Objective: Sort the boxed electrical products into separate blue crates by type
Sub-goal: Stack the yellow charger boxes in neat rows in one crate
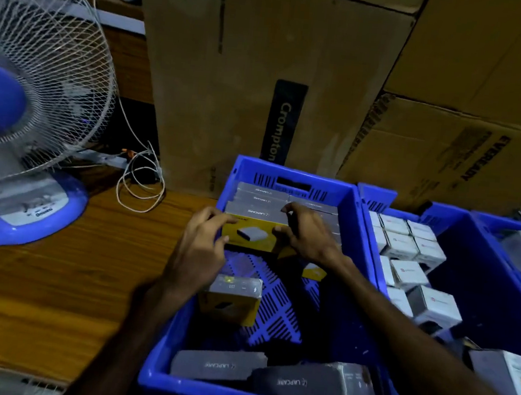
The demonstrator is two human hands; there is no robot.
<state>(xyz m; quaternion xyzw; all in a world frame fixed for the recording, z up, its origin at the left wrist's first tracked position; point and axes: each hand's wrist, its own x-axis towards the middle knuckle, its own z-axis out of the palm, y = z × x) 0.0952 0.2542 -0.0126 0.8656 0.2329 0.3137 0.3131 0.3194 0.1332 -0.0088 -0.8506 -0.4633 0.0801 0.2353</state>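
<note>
Cardboard cartons [266, 69] stacked along the back, wooden desk [52, 272] underneath, blue-and-white fan [30, 108] off to my left with a loose white cord [140, 181] coiled beside it.

Step in hand: seating a yellow box [250, 233] against the row of grey-topped boxes [258, 202] packed at the far end of the near blue crate [357, 239]. My left hand [203, 239] has curled fingers on the box's left end, my right hand [307, 231] pinches its right end with fingers over the top edge. So both hands are clamped on that one box, one at each end.

Next move, my guess: push it flush to the row, let go, then reach for the next loose one. Needs square alignment so the row stays tight.

Crate contents:
- Near crate: packed row at the back, one loose yellow box with a grey top [231, 297] just below my left wrist, another yellow corner [314, 270] showing under my right forearm, two grey boxes [266, 373] lying flat at the near wall. Middle of the floor is bare grid.
- Second blue crate [468, 283] to the right: small white boxes [408, 245] in rows on its left side, different type.
- Third crate [507, 223] at the far right edge: white boxes in it, too cropped to tell more.

Sorting looks partly done, by my read.
</note>
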